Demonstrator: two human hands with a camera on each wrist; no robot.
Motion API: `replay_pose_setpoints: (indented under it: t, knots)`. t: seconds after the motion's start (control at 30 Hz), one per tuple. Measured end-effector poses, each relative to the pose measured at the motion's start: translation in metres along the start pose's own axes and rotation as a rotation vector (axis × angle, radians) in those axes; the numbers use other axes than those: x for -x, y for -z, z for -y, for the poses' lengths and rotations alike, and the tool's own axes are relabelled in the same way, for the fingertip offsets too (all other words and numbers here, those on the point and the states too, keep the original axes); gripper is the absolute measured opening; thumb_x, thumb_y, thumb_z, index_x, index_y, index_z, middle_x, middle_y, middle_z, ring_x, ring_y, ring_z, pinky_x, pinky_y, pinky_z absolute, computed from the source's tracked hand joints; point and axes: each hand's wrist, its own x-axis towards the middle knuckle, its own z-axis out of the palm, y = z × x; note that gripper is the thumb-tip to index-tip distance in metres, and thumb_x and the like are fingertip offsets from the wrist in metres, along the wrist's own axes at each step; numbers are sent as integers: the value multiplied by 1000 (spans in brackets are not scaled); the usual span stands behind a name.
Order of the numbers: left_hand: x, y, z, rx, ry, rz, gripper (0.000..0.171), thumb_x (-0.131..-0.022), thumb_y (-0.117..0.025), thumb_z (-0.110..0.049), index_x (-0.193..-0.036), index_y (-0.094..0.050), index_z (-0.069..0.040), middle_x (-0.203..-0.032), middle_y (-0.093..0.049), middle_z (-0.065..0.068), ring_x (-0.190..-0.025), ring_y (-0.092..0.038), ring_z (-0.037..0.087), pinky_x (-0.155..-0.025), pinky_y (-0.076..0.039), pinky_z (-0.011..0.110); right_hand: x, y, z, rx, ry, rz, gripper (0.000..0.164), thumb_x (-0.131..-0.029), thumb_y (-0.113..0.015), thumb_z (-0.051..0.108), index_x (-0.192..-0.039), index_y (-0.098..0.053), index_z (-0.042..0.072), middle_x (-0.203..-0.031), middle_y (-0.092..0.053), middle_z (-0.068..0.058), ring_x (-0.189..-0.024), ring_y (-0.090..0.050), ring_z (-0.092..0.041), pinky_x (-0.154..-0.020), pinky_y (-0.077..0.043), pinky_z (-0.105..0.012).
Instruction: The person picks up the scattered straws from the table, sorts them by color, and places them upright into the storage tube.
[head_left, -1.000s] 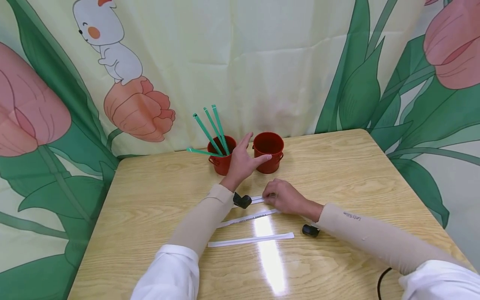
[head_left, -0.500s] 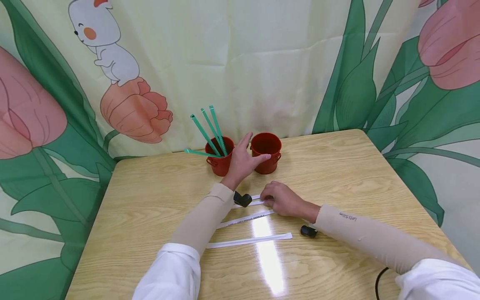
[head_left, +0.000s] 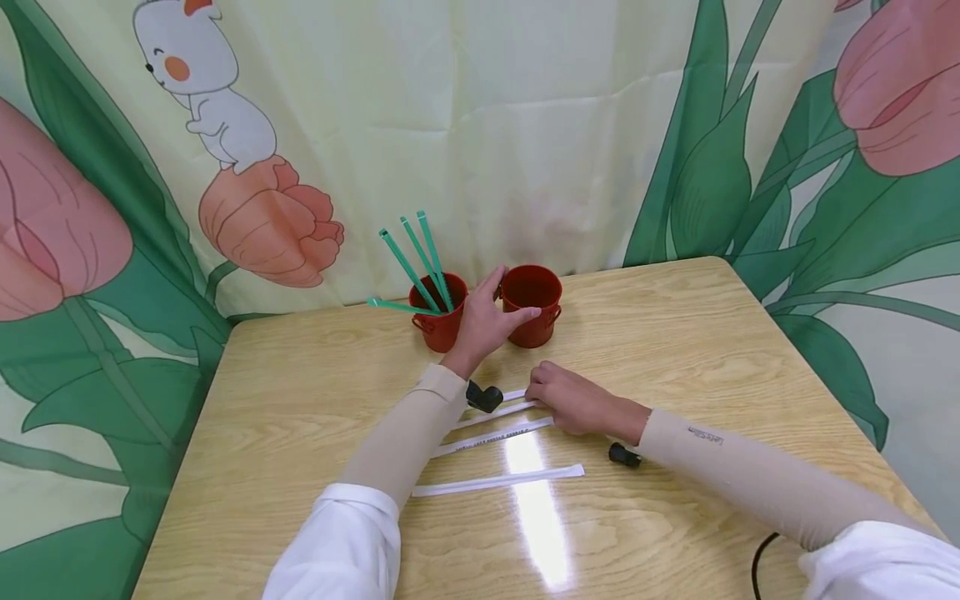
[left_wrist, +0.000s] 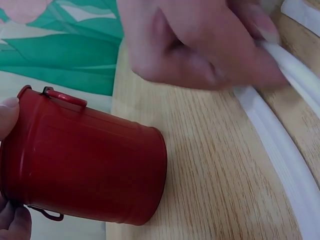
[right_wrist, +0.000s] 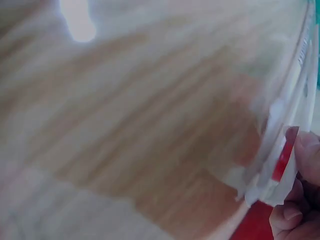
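Backdrop curtain w/ printed tulips & cartoon animal closes off the far side, 10 to 2 o'clock. Bench, pale wood grain, backs onto it; glare at approx. 6 o'clock, prob. an overhead lamp.

Two red buckets upright at bench's far edge, 12 o'clock, prob. to leave near side free for laying things flat. L bucket sits at 9 o'clock of R bucket, small gap btwn. L hand is spread wide over R bucket, thumb & fingertips gripping opp. sides of rim, prob. to steady it.

R hand, at approx. 5 o'clock of R bucket, is narrow: pinches far white strip by its end, maybe for easier lifting; can't tell if a 2nd is caught too.

Green sticks in L bucket: three lean to 11 o'clock, one slants low over rim to 9, prob. just loose. Other white strips lie flat in rows at 6 o'clock of buckets, apart, prob. for picking singly.
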Motion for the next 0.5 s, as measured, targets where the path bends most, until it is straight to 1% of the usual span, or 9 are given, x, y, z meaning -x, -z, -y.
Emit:
replay_pose_setpoints:
  t: [0.17,0.27,0.33,0.4,0.5]
  knots:
    - [-1,2,1,15,-19,-12,88,-87,-86,-30,-159,-41,-7,-155,-56,11,-143,-54,30,-117,-49,50,8,7,-8,17,17,-27,13,-95,-68,-2,-100,-72,9,-95,-60,1,-94,-51,-16,-83,-52,-31]
    - [-2,2,0,23,-24,-15,87,-87,-86,-29,-158,-41,-5,-152,-58,12,-140,-56,30,-116,-50,51,16,10,-15,14,1,-44,12,-95,-69,0,-96,-68,12,-92,-57,4,-91,-47,-13,-79,-48,-27]
    - [-2,1,0,26,-14,-8,88,-87,-86,-30,-158,-41,-5,-152,-58,11,-139,-57,30,-116,-51,49,22,12,-20,3,-5,-60,12,-94,-70,0,-95,-67,12,-90,-56,5,-89,-46,-12,-77,-46,-27]
    - [-1,0,-1,26,1,-2,89,-87,-86,-32,-159,-40,-5,-153,-57,11,-139,-57,30,-115,-52,49,29,14,-25,-6,-19,-76,12,-94,-71,1,-95,-68,13,-91,-58,6,-89,-47,-11,-76,-47,-26]
    - [0,-1,-2,19,14,-2,90,-87,-87,-32,-159,-41,-6,-154,-57,10,-137,-58,31,-113,-54,48,38,21,-32,-14,-44,-92,14,-93,-71,-1,-98,-70,12,-95,-62,3,-91,-50,-12,-78,-51,-28]
